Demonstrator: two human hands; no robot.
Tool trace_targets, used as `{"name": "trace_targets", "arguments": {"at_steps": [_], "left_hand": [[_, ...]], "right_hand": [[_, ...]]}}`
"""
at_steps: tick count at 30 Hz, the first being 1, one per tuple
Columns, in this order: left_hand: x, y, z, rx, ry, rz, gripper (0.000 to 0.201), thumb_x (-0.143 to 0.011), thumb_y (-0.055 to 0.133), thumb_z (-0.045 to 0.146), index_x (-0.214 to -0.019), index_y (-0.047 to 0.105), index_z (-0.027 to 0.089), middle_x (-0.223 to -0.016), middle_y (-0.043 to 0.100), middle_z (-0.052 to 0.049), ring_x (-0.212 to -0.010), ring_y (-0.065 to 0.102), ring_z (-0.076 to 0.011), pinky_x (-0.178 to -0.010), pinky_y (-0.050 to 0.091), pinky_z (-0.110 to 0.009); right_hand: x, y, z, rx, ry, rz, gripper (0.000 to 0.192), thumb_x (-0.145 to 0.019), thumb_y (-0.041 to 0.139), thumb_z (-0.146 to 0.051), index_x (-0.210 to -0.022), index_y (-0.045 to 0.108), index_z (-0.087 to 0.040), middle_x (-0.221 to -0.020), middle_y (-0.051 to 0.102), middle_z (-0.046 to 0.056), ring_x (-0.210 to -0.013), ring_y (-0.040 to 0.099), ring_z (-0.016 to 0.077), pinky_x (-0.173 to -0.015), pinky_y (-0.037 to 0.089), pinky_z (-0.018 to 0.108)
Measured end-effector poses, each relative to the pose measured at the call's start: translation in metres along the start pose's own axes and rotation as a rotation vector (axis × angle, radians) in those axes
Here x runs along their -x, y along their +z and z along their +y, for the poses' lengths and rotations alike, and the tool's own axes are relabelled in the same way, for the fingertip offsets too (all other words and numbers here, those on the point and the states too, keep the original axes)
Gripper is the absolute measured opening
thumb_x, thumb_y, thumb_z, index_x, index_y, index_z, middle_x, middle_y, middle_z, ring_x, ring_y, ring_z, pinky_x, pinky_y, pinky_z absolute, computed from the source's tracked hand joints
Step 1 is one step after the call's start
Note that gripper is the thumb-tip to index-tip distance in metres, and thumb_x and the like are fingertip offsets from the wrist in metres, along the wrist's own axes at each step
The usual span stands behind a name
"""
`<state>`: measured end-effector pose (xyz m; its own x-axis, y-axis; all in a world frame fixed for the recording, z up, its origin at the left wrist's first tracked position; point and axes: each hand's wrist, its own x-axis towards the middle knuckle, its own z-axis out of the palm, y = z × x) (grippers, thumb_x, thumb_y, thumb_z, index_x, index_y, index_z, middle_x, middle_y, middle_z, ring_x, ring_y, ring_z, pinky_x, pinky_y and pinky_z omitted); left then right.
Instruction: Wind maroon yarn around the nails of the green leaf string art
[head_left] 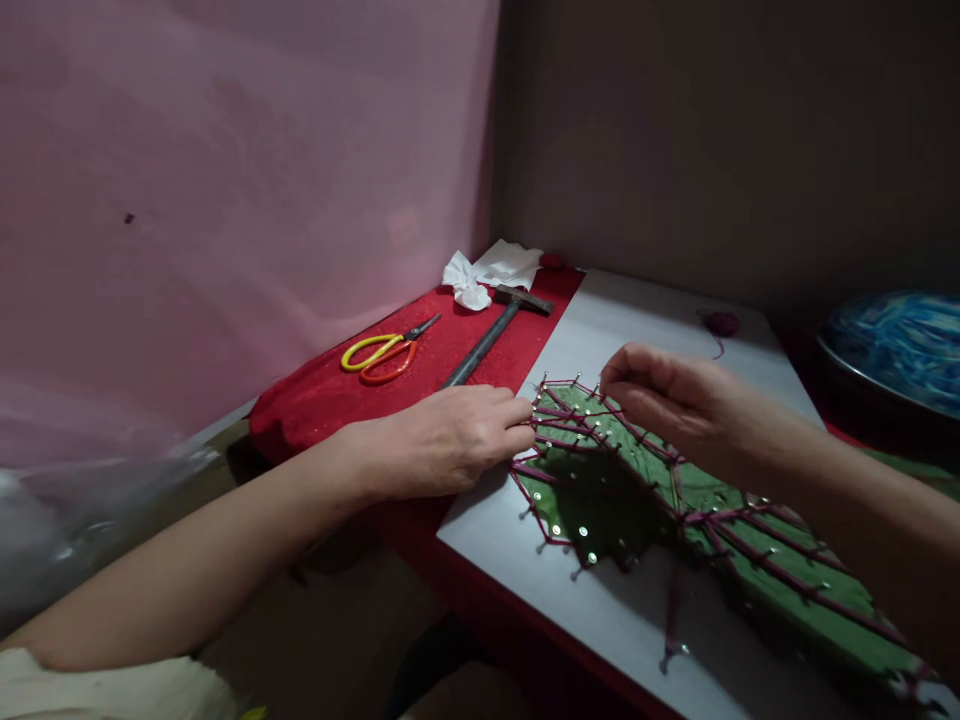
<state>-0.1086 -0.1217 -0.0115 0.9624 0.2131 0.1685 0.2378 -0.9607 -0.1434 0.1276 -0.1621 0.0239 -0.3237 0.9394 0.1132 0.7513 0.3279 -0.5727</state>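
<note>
Left hand (pixel 450 440) lies palm-down, fingers pinching purple string (pixel 559 432) at the nails (pixel 551 385); right hand (pixel 667 400) hovers, fingers narrowly curled.

**Table with red cloth and white board**

A table (pixel 225 425) stands in the corner against the walls. A red cloth (pixel 330 395) covers its left part. On the cloth lie yellow-and-orange scissors (pixel 384 352), a hammer (pixel 495 332) set aslant with its head at the far end, and crumpled white tissue (pixel 487 272) near the back. Beside the cloth lies a white board (pixel 637 310), with a small ball of dark red thread (pixel 721 323) near its far edge.
</note>
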Motion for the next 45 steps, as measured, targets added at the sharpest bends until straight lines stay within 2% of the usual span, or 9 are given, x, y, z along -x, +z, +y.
{"name": "trace_targets", "arguments": {"at_steps": [3, 8, 14, 19, 26, 29, 33, 37, 45], "left_hand": [[-0.009, -0.010, 0.002, -0.043, 0.065, 0.008, 0.021, -0.090, 0.038, 0.007, -0.083, 0.057, 0.015, -0.087, 0.056, -0.006, -0.071, 0.043, -0.0158, -0.062, 0.035, -0.030], [-0.026, -0.014, -0.003, -0.055, 0.087, 0.046, 0.023, -0.089, 0.042, 0.009, -0.077, 0.059, 0.016, -0.080, 0.058, -0.004, -0.066, 0.047, -0.0129, -0.056, 0.033, -0.027], [-0.033, 0.011, -0.014, 0.136, -0.186, 0.255, 0.021, -0.090, 0.047, 0.017, -0.077, 0.063, 0.016, -0.075, 0.059, -0.001, -0.062, 0.053, -0.0076, -0.053, 0.037, -0.019], [-0.022, 0.023, -0.014, 0.246, -0.398, 0.373, 0.015, -0.085, 0.054, 0.017, -0.072, 0.062, 0.015, -0.072, 0.060, -0.001, -0.064, 0.055, -0.0089, -0.059, 0.041, -0.020], [-0.006, 0.020, 0.003, 0.407, -0.563, 0.289, 0.018, -0.080, 0.052, 0.015, -0.062, 0.052, 0.015, -0.063, 0.052, 0.003, -0.059, 0.047, -0.0077, -0.058, 0.037, -0.020], [-0.005, 0.019, 0.007, 0.422, -0.644, 0.268, 0.019, -0.078, 0.050, 0.015, -0.060, 0.049, 0.015, -0.060, 0.048, 0.004, -0.057, 0.043, -0.0072, -0.056, 0.034, -0.020], [-0.005, 0.021, 0.005, 0.553, -0.775, 0.223, 0.018, -0.077, 0.050, 0.017, -0.059, 0.050, 0.015, -0.057, 0.044, 0.005, -0.056, 0.040, -0.0072, -0.054, 0.032, -0.020], [-0.004, 0.025, 0.001, 0.630, -0.762, 0.242, 0.019, -0.077, 0.052, 0.018, -0.059, 0.048, 0.015, -0.058, 0.042, 0.006, -0.056, 0.039, -0.0068, -0.053, 0.031, -0.019], [-0.003, 0.026, 0.003, 0.546, -0.682, 0.274, 0.019, -0.079, 0.050, 0.015, -0.060, 0.050, 0.014, -0.059, 0.046, 0.005, -0.058, 0.042, -0.0075, -0.057, 0.032, -0.021]], "right_hand": [[0.008, -0.005, 0.000, -0.092, -0.006, -0.005, 0.020, -0.083, 0.050, -0.038, -0.085, 0.057, -0.019, -0.063, 0.051, -0.002, -0.053, 0.040, 0.0100, -0.047, 0.032, 0.024], [0.026, -0.003, 0.004, -0.077, 0.016, 0.085, 0.022, -0.080, 0.054, -0.038, -0.074, 0.064, -0.019, -0.060, 0.052, 0.000, -0.054, 0.041, 0.0109, -0.047, 0.032, 0.025], [0.041, 0.003, 0.017, -0.034, 0.025, 0.222, 0.018, -0.081, 0.057, -0.035, -0.074, 0.066, -0.021, -0.052, 0.046, -0.004, -0.046, 0.033, 0.0083, -0.044, 0.028, 0.024], [0.039, 0.005, 0.021, 0.072, -0.064, 0.270, 0.019, -0.083, 0.054, -0.030, -0.076, 0.069, -0.021, -0.056, 0.055, -0.002, -0.050, 0.044, 0.0104, -0.051, 0.036, 0.026], [0.023, 0.008, 0.025, 0.372, -0.071, 0.229, 0.021, -0.083, 0.051, -0.024, -0.089, 0.071, -0.023, -0.080, 0.067, 0.004, -0.070, 0.056, 0.0179, -0.062, 0.040, 0.031], [0.019, 0.014, 0.018, 0.538, -0.237, 0.233, 0.024, -0.085, 0.050, -0.021, -0.094, 0.072, -0.023, -0.102, 0.063, 0.011, -0.093, 0.052, 0.0255, -0.072, 0.041, 0.037], [0.016, 0.027, 0.003, 0.502, -0.385, 0.149, 0.026, -0.090, 0.050, -0.037, -0.096, 0.074, -0.027, -0.114, 0.059, 0.011, -0.105, 0.045, 0.0290, -0.085, 0.037, 0.044], [0.013, 0.038, -0.007, 0.535, -0.394, 0.035, 0.036, -0.090, 0.047, -0.050, -0.105, 0.071, -0.028, -0.118, 0.058, 0.008, -0.106, 0.044, 0.0293, -0.088, 0.032, 0.046], [0.005, 0.044, -0.017, 0.576, -0.383, -0.039, 0.042, -0.091, 0.043, -0.053, -0.105, 0.070, -0.025, -0.115, 0.060, 0.008, -0.102, 0.045, 0.0275, -0.085, 0.030, 0.045]]}}
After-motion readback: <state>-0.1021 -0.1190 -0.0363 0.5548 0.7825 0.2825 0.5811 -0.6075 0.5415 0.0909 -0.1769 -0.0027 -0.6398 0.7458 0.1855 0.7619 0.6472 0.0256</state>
